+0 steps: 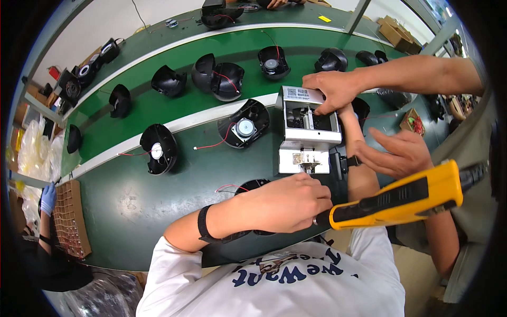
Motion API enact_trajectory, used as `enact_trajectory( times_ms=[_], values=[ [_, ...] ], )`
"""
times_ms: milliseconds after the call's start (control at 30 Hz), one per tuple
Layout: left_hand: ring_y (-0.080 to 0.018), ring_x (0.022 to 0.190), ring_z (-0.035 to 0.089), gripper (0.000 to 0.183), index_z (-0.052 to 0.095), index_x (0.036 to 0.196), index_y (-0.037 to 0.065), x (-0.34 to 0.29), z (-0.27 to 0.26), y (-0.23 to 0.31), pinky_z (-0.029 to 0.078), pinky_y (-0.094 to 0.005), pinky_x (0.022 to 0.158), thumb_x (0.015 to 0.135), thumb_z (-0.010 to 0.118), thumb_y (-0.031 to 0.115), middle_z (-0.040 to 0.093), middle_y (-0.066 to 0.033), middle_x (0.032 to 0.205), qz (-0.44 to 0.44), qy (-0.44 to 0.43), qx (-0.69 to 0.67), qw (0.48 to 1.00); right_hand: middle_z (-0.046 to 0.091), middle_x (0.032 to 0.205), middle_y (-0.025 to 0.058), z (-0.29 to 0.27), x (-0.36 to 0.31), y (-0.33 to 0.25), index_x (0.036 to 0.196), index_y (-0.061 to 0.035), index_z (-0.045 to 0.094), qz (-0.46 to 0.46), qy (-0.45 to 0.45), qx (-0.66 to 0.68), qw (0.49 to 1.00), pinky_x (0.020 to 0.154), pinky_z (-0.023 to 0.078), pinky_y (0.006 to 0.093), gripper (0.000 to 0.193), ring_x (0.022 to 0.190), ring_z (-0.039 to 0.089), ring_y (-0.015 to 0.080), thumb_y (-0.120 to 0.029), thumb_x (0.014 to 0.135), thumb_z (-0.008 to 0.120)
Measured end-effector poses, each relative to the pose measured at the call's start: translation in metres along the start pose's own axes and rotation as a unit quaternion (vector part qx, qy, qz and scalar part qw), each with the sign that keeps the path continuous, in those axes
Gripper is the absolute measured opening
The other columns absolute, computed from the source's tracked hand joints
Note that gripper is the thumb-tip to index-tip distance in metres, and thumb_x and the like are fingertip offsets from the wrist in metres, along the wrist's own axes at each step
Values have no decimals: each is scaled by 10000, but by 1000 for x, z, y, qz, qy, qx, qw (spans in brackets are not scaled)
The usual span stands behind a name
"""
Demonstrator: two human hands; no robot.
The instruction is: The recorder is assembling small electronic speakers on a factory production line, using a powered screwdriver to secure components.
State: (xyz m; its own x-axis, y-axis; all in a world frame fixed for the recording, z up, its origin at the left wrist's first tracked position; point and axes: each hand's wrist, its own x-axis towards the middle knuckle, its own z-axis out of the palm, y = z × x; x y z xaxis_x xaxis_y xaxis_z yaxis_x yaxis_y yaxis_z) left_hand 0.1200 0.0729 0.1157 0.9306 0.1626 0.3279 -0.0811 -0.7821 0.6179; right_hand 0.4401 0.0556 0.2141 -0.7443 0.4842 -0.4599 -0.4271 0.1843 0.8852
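Observation:
My left hand (296,202), with a black wristband, is curled closed in front of a silver screw feeder (311,136). The nose of a yellow electric screwdriver (396,201) meets its fingers; what they hold is hidden. My right arm reaches along the feeder's right side. Its hand (346,112) is mostly covered by a co-worker's hand (334,89), so its fingers do not show. That co-worker's hand rests on the feeder's top, thumb at the open compartment. The co-worker's other hand (398,153) hovers over my right forearm, fingers spread.
Black rounded speaker shells (245,124) with red wires lie on the dark green bench (113,211). More shells (169,80) sit along the green belt (142,79) behind. A divided cardboard box (72,219) stands at left, beside a gloved hand (48,199) of another person.

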Motion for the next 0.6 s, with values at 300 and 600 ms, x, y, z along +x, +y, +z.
enact_trajectory(
  times_ms=[300,600],
  values=[
    [-295,1137,615,363,663,1162,-32,-6,-1,-3,444,-410,1052,820,698,83,644,-131,1170,2,-32,11,999,539,1394,-30,-31,-23,1,1336,-173,583,147,78,311,936,923,536,225,613,1249,573,145,123,801,559],
    [-310,1094,628,335,662,1152,-8,-6,-1,3,482,-426,972,823,674,51,651,-132,1154,19,6,19,1000,432,1492,149,-48,-37,20,1404,-37,485,-32,-24,-84,996,1123,416,353,557,1415,442,266,-38,847,501]
  ],
)
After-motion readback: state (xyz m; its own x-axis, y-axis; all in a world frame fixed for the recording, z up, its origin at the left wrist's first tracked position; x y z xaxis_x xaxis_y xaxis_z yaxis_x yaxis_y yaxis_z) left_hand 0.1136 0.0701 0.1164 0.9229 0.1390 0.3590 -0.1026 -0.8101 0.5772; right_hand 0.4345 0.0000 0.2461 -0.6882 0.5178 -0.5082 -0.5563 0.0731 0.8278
